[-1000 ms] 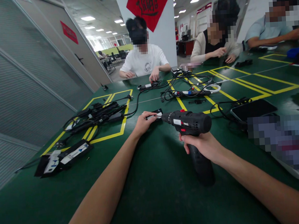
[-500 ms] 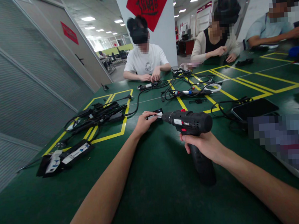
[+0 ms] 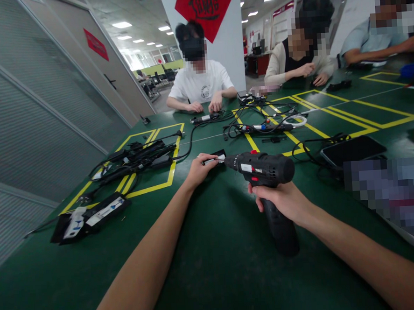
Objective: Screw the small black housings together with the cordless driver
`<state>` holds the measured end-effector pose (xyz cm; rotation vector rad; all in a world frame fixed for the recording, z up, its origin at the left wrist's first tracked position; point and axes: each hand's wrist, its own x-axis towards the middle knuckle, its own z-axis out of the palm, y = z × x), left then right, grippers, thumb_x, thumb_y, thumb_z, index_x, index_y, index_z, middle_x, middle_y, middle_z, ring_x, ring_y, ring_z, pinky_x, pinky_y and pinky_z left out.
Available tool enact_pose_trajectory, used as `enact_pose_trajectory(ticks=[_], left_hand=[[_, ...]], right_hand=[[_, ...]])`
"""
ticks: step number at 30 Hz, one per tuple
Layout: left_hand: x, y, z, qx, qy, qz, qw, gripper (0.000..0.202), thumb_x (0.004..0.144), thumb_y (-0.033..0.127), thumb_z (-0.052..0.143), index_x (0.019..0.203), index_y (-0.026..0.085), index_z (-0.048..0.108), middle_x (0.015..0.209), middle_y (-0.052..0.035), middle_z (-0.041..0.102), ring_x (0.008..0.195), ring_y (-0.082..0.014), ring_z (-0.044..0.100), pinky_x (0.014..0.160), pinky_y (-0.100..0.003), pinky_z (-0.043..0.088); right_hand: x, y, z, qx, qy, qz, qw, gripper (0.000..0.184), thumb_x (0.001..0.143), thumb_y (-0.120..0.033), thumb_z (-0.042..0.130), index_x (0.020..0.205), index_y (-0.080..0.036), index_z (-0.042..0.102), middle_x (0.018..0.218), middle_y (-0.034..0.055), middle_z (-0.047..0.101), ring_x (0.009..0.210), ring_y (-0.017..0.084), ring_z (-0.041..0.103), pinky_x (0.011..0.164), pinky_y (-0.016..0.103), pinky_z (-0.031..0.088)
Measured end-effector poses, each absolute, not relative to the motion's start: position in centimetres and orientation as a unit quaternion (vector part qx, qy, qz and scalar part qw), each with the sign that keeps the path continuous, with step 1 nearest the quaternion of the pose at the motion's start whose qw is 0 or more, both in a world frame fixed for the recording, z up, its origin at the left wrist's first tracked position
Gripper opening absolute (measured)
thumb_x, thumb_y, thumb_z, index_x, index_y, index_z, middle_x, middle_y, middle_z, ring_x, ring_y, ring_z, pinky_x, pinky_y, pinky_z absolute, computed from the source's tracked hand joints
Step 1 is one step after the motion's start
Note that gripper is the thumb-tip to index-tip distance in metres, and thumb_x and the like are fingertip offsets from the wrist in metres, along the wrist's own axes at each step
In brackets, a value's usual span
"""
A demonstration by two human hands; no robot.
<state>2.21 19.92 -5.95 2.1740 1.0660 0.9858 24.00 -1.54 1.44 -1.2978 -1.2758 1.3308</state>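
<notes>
The drill (image 3: 266, 168) is gripped by its handle in the right hand (image 3: 285, 200), fingers closed round it, over the table (image 3: 214, 267). The barrel is held level, its long axis running leftward, with the chuck (image 3: 230, 161) pointed at the left hand (image 3: 196, 170). A thin bit (image 3: 211, 161) is pinched in the left fingertips, in line with that axis, its end at the chuck; whether it is seated cannot be told.

A: Left arm (image 3: 146, 261) stretched far forward, left hand (image 3: 198, 170) low, fingers (image 3: 209, 157) pinched tight.
B: And the right hand (image 3: 285, 202), closed in a full grip, wrist bent, right arm (image 3: 367, 259) slanting in from the side.
</notes>
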Motion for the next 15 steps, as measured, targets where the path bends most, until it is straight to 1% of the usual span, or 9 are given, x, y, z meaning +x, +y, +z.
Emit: enact_pose_trajectory(ticks=[8,15], left_hand=[[2.24,20.10,-6.18,0.800,0.397,0.368,0.260,0.028,0.079,0.039,0.064,0.099,0.022,0.072,0.103,-0.0063,0.067,0.102,-0.0217,0.059,0.096,-0.038,0.044],[2.27,20.04,-6.10,0.800,0.391,0.373,0.262,0.028,0.079,0.040,0.064,0.099,0.022,0.072,0.103,-0.0063,0.067,0.102,-0.0221,0.059,0.096,-0.037,0.044]], right_hand=[[24.10,-1.49,1.14,-0.532,-0.513,0.526,0.421,0.012,0.082,-0.028,0.057,0.080,-0.017,0.063,0.054,0.0005,0.059,0.055,0.016,0.056,0.059,0.031,0.041],[24.02,-1.57,1.50,-0.522,-0.516,0.527,0.428,0.012,0.081,-0.027,0.058,0.083,-0.016,0.063,0.056,-0.0002,0.060,0.054,0.014,0.056,0.059,0.030,0.040]])
